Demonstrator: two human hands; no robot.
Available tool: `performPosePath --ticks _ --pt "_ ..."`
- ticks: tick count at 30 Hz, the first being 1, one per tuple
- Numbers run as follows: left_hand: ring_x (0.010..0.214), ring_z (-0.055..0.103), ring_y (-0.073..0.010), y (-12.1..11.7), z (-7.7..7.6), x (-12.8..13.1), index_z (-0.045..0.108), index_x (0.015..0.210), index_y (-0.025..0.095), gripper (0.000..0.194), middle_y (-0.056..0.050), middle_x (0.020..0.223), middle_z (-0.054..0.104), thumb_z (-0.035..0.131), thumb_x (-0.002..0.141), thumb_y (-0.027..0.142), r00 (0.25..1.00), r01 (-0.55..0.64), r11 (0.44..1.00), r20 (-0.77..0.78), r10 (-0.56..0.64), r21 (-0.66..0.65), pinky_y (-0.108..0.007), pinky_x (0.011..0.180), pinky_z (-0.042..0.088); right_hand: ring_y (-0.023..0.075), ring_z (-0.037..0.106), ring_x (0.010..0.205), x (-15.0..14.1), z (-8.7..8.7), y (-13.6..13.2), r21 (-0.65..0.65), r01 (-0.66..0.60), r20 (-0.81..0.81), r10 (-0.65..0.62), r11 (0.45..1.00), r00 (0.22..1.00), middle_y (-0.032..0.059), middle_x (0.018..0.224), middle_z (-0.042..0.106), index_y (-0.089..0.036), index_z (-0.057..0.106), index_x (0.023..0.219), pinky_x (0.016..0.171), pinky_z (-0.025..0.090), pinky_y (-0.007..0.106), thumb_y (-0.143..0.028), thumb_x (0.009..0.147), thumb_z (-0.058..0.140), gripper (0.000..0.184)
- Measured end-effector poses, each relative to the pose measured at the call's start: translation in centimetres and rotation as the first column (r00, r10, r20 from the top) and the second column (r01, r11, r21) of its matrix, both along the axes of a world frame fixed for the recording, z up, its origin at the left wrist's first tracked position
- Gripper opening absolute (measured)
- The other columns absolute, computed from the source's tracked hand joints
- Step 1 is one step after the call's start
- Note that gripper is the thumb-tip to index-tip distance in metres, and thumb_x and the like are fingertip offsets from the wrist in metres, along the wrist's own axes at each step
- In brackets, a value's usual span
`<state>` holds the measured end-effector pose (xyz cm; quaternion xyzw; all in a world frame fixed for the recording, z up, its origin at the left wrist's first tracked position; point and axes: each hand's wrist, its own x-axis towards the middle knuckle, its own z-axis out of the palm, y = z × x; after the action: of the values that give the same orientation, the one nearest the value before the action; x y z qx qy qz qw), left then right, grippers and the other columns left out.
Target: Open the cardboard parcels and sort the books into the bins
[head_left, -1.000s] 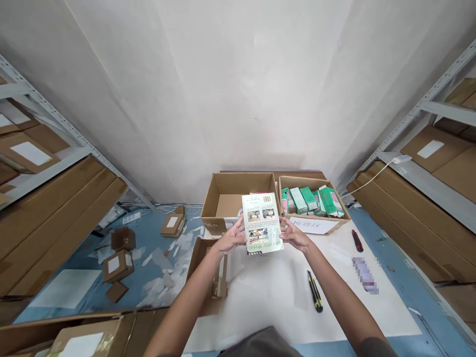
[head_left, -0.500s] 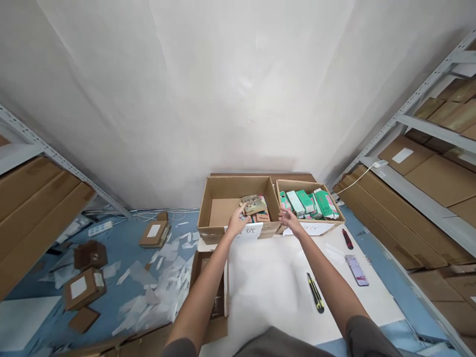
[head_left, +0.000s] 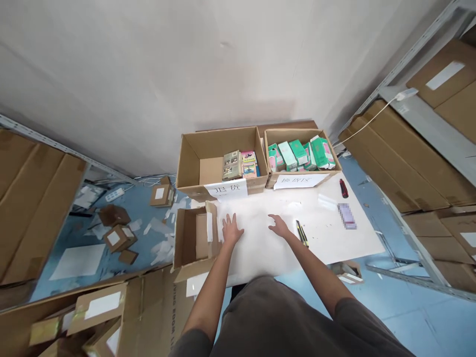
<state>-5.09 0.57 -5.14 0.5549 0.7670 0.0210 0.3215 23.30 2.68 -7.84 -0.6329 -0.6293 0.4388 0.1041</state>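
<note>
My left hand (head_left: 232, 229) is over the white tabletop (head_left: 256, 248) with its fingers spread and nothing in it. Just left of it sits an opened small carton (head_left: 186, 233) with a white label on its inner side. My right hand (head_left: 278, 226), also bare, has its fingers apart, left of a black and yellow box cutter (head_left: 302, 233). Beyond the hands stands a large carton (head_left: 191, 186) with a paper sign. Inside it lie a greyish book (head_left: 232, 165) and several colourful booklets (head_left: 249, 164).
A second carton (head_left: 270, 178) holds several green and pink boxes (head_left: 298, 151). A red cutter (head_left: 343, 188) and a phone (head_left: 347, 216) lie at the table's right. Parcels (head_left: 119, 238) and paper scraps litter the blue floor at left. Shelves with cartons (head_left: 405, 163) flank the right.
Both hands have drawn back from the large cartons to over the tabletop. The greyish book, earlier under my left hand, now lies flat beside the booklets. The view has tilted down.
</note>
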Motion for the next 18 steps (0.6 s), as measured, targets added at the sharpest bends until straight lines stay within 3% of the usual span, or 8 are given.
performPosePath --ticks 2,4,8,11,13,16,18 --pt "0.157 0.016 -0.0429 -2.1 -3.0 0.8 0.02 0.163 0.024 0.103 -0.018 0.173 0.009 0.077 0.078 0.036 0.996 -0.087 0.993 0.023 0.089 -0.075 -0.054 0.12 0.032 0.0307 0.052 0.133 0.3 -2.7 -2.5 -0.07 -0.013 0.165 0.025 0.997 0.986 0.0124 0.152 0.048 -0.028 0.047 0.153 0.108 0.045 0.041 -0.018 0.078 0.069 0.078" --pt "0.155 0.023 -0.0416 -4.4 -5.6 1.6 0.013 0.163 0.018 0.107 -0.024 0.17 0.015 0.076 0.077 0.036 0.984 -0.165 0.982 0.054 0.17 -0.093 -0.052 0.119 0.032 0.0342 0.044 0.14 0.4 -4.8 -5.1 -0.104 -0.038 0.267 0.065 0.994 0.961 0.0136 0.156 0.043 -0.027 0.04 0.157 0.108 0.043 0.042 -0.016 0.077 0.07 0.087" --pt "0.144 0.041 -0.0387 -9.1 -8.4 3.5 0.02 0.16 0.014 0.095 -0.026 0.157 0.04 0.068 0.079 0.028 0.967 -0.252 0.967 0.043 0.253 -0.021 -0.052 0.114 0.037 0.033 0.044 0.138 0.5 -6.7 -9.3 -0.083 -0.063 0.336 0.087 0.995 0.938 0.0143 0.15 0.048 -0.026 0.036 0.16 0.106 0.045 0.038 -0.009 0.08 0.062 0.086" --pt "0.134 0.05 -0.0344 -11.1 -8.5 5.2 0.043 0.15 0.019 0.072 -0.02 0.142 0.055 0.061 0.08 0.02 0.954 -0.249 0.968 0.167 0.25 -0.032 -0.051 0.112 0.038 0.0316 0.05 0.133 0.7 -6.9 -10.7 -0.098 0.015 0.339 0.019 0.995 0.941 0.014 0.139 0.056 -0.025 0.047 0.152 0.107 0.045 0.038 -0.013 0.085 0.058 0.069" --pt "0.125 0.057 -0.0318 -11.2 -8.1 6.6 0.06 0.133 0.018 0.053 -0.016 0.129 0.064 0.06 0.08 0.017 0.924 -0.24 0.966 0.282 0.257 -0.093 -0.05 0.11 0.04 0.0308 0.055 0.128 0.7 -6.6 -10.7 -0.142 0.052 0.262 -0.013 0.988 0.965 0.0125 0.132 0.061 -0.024 0.057 0.141 0.107 0.046 0.039 -0.02 0.086 0.06 0.056" --pt "0.114 0.063 -0.0267 -10.2 -6.7 9.0 0.071 0.11 0.019 0.03 -0.011 0.116 0.07 0.062 0.082 0.018 0.876 -0.21 0.971 0.42 0.237 -0.111 -0.046 0.105 0.046 0.0263 0.067 0.105 0.0 -5.3 -9.8 -0.308 0.127 -0.048 -0.149 0.943 0.988 0.008 0.124 0.064 -0.026 0.057 0.136 0.093 0.055 0.04 -0.032 0.079 0.072 0.059" --pt "0.112 0.065 -0.0253 -9.5 -5.3 10.3 0.072 0.11 0.019 0.027 -0.01 0.115 0.072 0.063 0.085 0.023 0.836 -0.202 0.976 0.504 0.216 -0.084 -0.043 0.102 0.049 0.0223 0.07 0.092 -1.0 -3.8 -9.1 -0.421 0.147 -0.321 -0.299 0.895 0.899 0.0058 0.122 0.065 -0.027 0.051 0.138 0.081 0.059 0.038 -0.04 0.073 0.078 0.071"
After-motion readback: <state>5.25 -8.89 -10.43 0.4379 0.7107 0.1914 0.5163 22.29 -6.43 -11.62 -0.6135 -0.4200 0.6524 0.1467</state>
